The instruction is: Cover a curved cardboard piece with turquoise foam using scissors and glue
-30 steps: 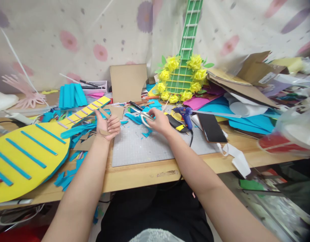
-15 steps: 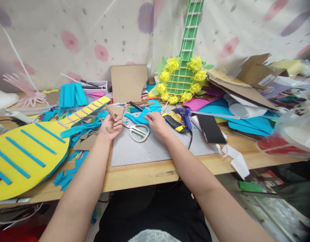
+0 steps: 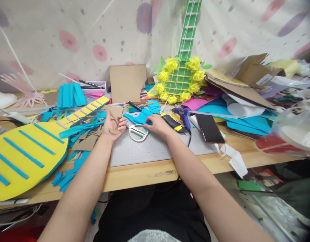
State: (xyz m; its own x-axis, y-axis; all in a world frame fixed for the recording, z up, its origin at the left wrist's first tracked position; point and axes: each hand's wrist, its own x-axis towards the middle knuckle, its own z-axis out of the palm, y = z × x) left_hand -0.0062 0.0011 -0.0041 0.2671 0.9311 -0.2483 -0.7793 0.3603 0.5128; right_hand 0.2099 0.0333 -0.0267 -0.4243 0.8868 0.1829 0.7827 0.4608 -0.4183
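Cardboard [image 3: 114, 131] rests in your left hand [image 3: 110, 126], fingers loosely curled; your right hand [image 3: 158, 124] touches blue paper [image 3: 139, 117] beyond the scissors [image 3: 131, 128], pinch unclear.

Left hand [image 3: 113, 126] cradles curved cardboard [image 3: 114, 131], right hand [image 3: 158, 124] reaches the blue paper [image 3: 138, 117], scissors [image 3: 137, 132] lying between!
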